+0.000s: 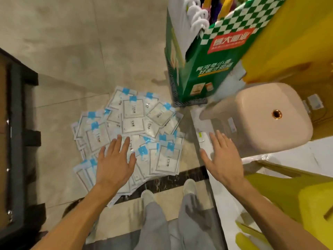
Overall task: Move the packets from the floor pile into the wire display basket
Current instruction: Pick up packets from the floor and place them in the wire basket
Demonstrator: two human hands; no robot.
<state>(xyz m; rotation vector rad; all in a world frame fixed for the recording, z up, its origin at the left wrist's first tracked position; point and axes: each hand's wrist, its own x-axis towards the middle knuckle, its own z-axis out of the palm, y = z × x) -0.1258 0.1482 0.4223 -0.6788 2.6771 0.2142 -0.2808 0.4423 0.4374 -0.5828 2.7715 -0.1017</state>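
A loose pile of white packets (133,121) with blue tabs lies spread on the beige floor in the middle of the view. My left hand (115,163) hovers over the near part of the pile, fingers straight and spread, holding nothing. My right hand (223,157) is stretched out flat to the right of the pile, over the floor beside a stool, also empty. The wire display basket is not visible in this view.
A cream plastic stool (261,120) stands at the right. Behind the pile is a green checkered carton (203,65) holding white hooked handles. Yellow boxes (297,42) fill the right side. A dark shelf frame (18,141) runs along the left. My feet (167,192) stand near the pile.
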